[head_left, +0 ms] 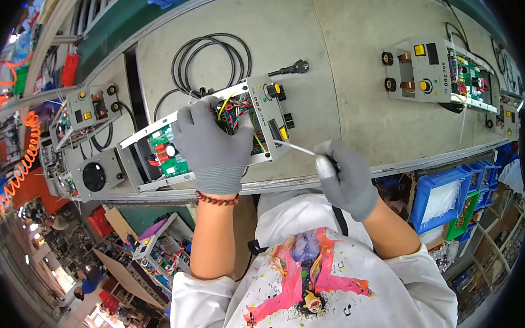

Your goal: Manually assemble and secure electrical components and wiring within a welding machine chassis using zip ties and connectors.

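Metal rod (297,147), partly hidden by right fingers (326,167)

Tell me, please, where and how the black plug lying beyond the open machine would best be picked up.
Grip the black plug by its thick body, probably best from above and the right: it lies flat, its thin cable leads off to the left, and the machine stands on the nearer left side, where it would crowd the hands.

The open device (263,102) is showing a smooth, painted-looking metal casing. Atop it, the left glove (209,146) is appearing as matt knitted cloth. At the device's right end, a thin metal rod (295,147) is gleaming. Around the device, the bench top (366,124) is looking matt and scuffed.
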A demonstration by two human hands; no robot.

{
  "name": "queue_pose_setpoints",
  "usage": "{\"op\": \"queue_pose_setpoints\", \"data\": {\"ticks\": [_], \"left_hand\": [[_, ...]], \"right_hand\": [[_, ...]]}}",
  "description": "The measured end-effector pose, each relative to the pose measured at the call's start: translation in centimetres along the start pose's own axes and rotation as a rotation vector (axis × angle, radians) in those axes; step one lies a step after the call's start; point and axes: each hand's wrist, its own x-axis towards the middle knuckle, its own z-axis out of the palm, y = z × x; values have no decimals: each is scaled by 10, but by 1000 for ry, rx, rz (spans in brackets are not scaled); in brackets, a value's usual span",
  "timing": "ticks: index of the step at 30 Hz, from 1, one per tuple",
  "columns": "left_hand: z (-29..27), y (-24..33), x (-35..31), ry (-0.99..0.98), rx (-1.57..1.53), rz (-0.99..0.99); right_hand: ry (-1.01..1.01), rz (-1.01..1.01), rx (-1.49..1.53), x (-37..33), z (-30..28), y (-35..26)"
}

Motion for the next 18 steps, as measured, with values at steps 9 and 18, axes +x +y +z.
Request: {"op": "queue_pose_setpoints", "data": {"ticks": [9, 18], "left_hand": [[-7, -12, -22, -115, -111, -42], [-2, -34, -14, -63, -229, 82]], "right_hand": [[84, -149, -284, 29, 16, -33], [110, -103, -577, 50, 57, -59]]}}
